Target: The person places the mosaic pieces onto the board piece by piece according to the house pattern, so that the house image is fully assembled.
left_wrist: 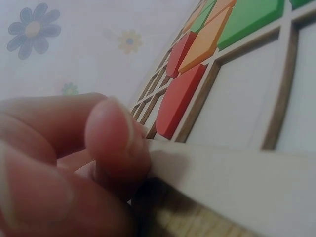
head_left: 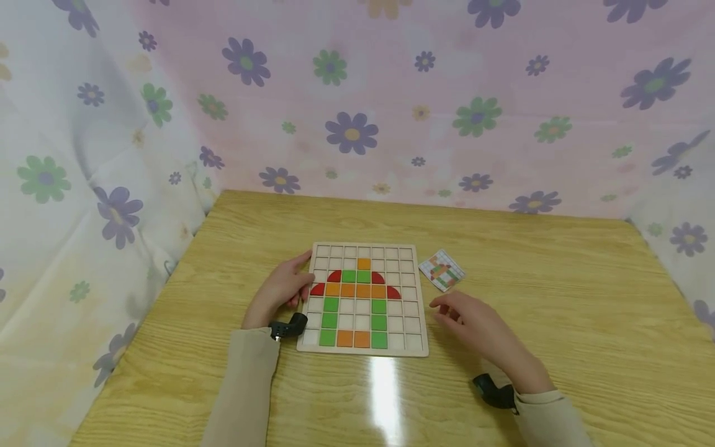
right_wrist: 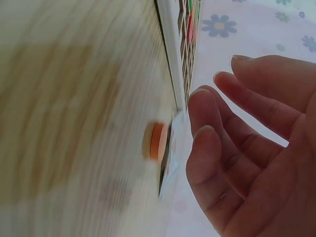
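Note:
A square wooden grid board [head_left: 404, 308] lies on the table, holding green, orange and red tiles in a symmetric pattern. Single orange tile [head_left: 364, 264] tops it; red quarter-round tiles [head_left: 317, 289] flank the sides. My left hand [head_left: 283, 282] touches the board's left edge, index finger stretched along it; in the left wrist view its fingertips [left_wrist: 111, 126] rest against the rim. To the right of the board my right hand [head_left: 472, 320] hovers above the table, fingers loosely bent, nothing held. Beyond its fingertips lies a small pattern card [head_left: 441, 270].
A small orange piece [right_wrist: 157, 140] stands out beside the card in the right wrist view; the head view does not show it. Floral cloth [head_left: 391, 124] encloses the wooden table [head_left: 536, 261] at the back and sides. Light glares on the tabletop in front of the board.

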`<act>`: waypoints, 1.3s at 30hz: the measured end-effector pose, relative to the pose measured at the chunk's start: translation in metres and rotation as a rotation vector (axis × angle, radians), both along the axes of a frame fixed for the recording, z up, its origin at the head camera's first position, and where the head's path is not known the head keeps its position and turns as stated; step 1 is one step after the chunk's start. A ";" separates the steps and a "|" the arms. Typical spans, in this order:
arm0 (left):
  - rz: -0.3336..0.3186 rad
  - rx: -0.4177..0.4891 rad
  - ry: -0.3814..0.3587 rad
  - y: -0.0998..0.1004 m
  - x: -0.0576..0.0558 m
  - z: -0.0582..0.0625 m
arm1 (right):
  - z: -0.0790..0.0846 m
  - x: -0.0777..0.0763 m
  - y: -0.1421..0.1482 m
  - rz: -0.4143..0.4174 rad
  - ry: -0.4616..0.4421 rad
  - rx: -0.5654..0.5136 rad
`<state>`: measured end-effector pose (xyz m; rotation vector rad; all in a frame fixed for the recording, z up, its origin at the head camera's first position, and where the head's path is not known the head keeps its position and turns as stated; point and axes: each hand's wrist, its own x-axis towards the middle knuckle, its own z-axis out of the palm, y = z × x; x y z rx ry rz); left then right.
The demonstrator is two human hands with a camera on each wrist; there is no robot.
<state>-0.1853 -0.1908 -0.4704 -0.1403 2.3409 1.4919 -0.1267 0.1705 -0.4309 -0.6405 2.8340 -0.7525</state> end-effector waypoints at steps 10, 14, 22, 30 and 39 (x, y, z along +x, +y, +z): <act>-0.011 0.011 0.003 -0.001 0.003 0.002 | -0.002 0.019 0.038 -0.048 -0.024 0.030; -0.009 -0.005 -0.010 -0.003 0.005 0.002 | -0.006 0.029 0.056 -0.080 -0.057 0.030; -0.002 0.014 -0.007 -0.002 0.004 0.001 | -0.012 0.048 0.091 0.003 -0.069 -0.075; 0.005 0.031 -0.006 0.000 0.002 0.000 | -0.017 0.062 0.120 -0.070 -0.127 -0.041; 0.014 0.010 -0.019 -0.001 0.003 0.000 | -0.029 0.060 0.143 0.026 -0.300 -0.046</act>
